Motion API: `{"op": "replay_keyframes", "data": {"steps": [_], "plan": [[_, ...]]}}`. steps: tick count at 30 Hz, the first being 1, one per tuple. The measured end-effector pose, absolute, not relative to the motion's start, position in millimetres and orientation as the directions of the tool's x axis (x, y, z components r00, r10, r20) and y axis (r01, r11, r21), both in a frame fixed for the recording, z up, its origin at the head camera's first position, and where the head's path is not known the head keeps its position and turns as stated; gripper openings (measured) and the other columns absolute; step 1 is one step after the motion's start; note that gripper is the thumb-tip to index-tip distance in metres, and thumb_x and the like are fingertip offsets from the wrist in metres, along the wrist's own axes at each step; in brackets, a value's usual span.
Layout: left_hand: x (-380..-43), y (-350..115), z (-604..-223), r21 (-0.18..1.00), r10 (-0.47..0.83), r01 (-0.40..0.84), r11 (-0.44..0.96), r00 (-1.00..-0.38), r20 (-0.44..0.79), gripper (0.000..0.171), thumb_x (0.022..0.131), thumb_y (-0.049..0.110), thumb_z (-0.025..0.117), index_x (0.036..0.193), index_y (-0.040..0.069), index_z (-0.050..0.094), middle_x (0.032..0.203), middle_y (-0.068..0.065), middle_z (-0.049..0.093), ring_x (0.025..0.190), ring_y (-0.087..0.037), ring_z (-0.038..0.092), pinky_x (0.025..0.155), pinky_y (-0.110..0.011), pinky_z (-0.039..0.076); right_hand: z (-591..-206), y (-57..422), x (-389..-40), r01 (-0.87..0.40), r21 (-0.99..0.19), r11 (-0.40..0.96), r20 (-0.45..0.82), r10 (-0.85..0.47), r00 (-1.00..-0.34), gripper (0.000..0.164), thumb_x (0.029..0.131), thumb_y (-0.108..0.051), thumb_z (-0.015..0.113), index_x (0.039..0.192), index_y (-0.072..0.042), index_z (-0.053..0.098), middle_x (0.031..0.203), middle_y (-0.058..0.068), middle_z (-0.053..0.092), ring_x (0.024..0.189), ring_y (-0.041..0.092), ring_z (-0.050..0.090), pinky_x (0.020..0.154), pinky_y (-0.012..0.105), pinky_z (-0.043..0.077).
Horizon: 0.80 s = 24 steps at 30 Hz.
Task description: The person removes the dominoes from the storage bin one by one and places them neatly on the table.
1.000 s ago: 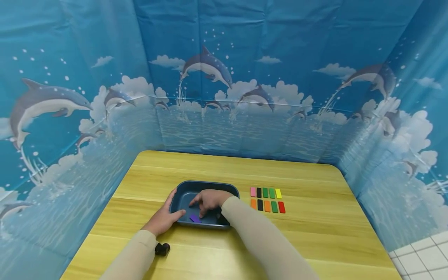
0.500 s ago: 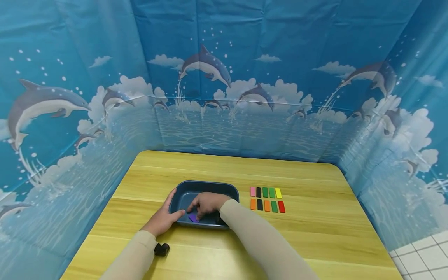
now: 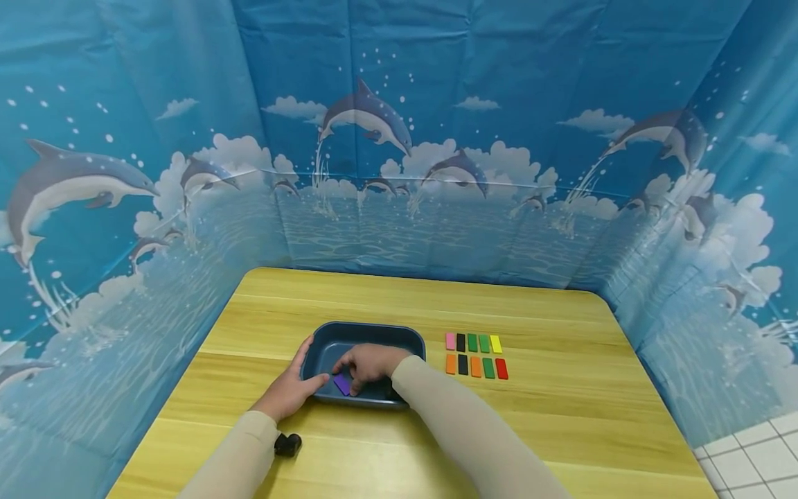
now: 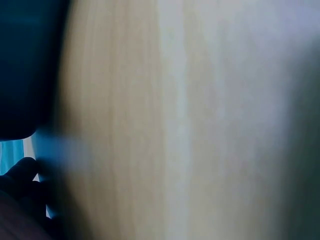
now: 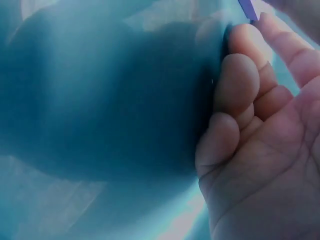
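Observation:
A dark blue plastic basin [image 3: 382, 330] stands on the wooden table. My left hand [image 3: 289, 390] holds its left near corner, fingers along the outer left wall and thumb over the rim. My right hand [image 3: 373, 363] reaches down inside the basin. Its thumb and index finger pinch a small flat purple tile [image 3: 341, 384] near the front wall. In the right wrist view the purple tile [image 5: 248, 9] shows only at the top edge, by the index fingertip; the other fingers are curled. The left wrist view is blurred, showing the dark basin [image 4: 25, 65] and tabletop.
Right of the basin, flat coloured tiles [image 3: 476, 366] lie in two rows: pink, black, green, yellow, orange and red. A black object [image 3: 288, 445] is at the left wrist. A dolphin-printed curtain [image 3: 399, 229] surrounds the table [image 3: 530, 416].
My right thumb and index finger have closed in on the purple tile, which has turned and shifted slightly left within the basin. My left hand stays at the rim.

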State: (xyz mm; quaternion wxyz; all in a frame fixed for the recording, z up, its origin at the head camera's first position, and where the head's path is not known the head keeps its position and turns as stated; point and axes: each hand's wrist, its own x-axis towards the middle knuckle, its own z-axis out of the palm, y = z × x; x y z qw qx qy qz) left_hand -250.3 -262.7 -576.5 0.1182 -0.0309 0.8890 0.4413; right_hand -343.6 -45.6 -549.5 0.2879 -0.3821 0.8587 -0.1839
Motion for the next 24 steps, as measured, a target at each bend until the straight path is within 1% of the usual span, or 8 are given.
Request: {"op": "replay_keyframes", "data": {"steps": [5,7,12,16,20,24], "plan": [[-247,-260,-574,0.773,0.047,-0.159,0.614,-0.970,-0.237,0.094,0.099,0.051,0.068,0.168,0.046,0.003,0.173,-0.025,0.023,0.152,-0.057,0.034,0.115,-0.076,0.034,-554,-46,-342,-0.552,-0.529,0.645,-0.344,-0.757,-0.555,0.038,0.088,-0.016,0.087,0.123,-0.025,0.074,0.075,-0.007,0.058,0.066,0.006,0.053,0.063,0.020,0.044],[-245,-260,-575,0.773,0.047,-0.161,0.614,-0.970,-0.240,0.094,0.099,0.051,0.068,0.168,0.045,0.004,0.173,-0.025,0.023,0.152,-0.057,0.034,0.115,-0.076,0.034,-556,-47,-341,-0.552,-0.528,0.646,-0.341,-0.756,-0.558,0.037,0.088,-0.014,0.086,0.121,-0.025,0.075,0.073,-0.008,0.057,0.065,0.006,0.052,0.062,0.020,0.042],[-245,-261,-577,0.776,0.050,-0.163,0.609,-0.969,-0.243,0.094,0.099,0.052,0.068,0.167,0.048,0.003,0.173,-0.024,0.023,0.153,-0.055,0.033,0.116,-0.075,0.034,-556,-44,-341,-0.540,-0.541,0.645,-0.329,-0.753,-0.570,0.035,0.089,-0.011,0.083,0.121,-0.024,0.075,0.072,-0.008,0.059,0.064,0.005,0.052,0.063,0.019,0.043],[-246,-262,-577,0.782,0.053,-0.161,0.603,-0.969,-0.241,0.094,0.099,0.052,0.068,0.167,0.048,0.003,0.174,-0.024,0.022,0.153,-0.055,0.032,0.116,-0.075,0.033,-553,-41,-344,-0.506,-0.589,0.630,-0.318,-0.757,-0.571,0.035,0.090,-0.007,0.077,0.121,-0.022,0.075,0.073,-0.009,0.058,0.064,0.006,0.052,0.063,0.020,0.042],[-248,-263,-576,0.780,0.054,-0.161,0.604,-0.969,-0.242,0.095,0.099,0.053,0.068,0.167,0.048,0.003,0.174,-0.024,0.021,0.154,-0.055,0.030,0.117,-0.076,0.032,-551,-36,-350,-0.459,-0.648,0.608,-0.311,-0.761,-0.570,0.034,0.091,-0.005,0.073,0.123,-0.017,0.074,0.072,-0.009,0.057,0.062,0.007,0.051,0.061,0.020,0.041],[-249,-264,-575,0.773,0.049,-0.165,0.613,-0.968,-0.245,0.096,0.098,0.056,0.068,0.167,0.048,0.003,0.174,-0.025,0.021,0.154,-0.055,0.030,0.118,-0.075,0.032,-547,-31,-356,-0.455,-0.669,0.588,-0.281,-0.767,-0.577,0.036,0.092,-0.005,0.073,0.127,-0.011,0.072,0.071,-0.009,0.059,0.061,0.007,0.052,0.060,0.020,0.042]]}}
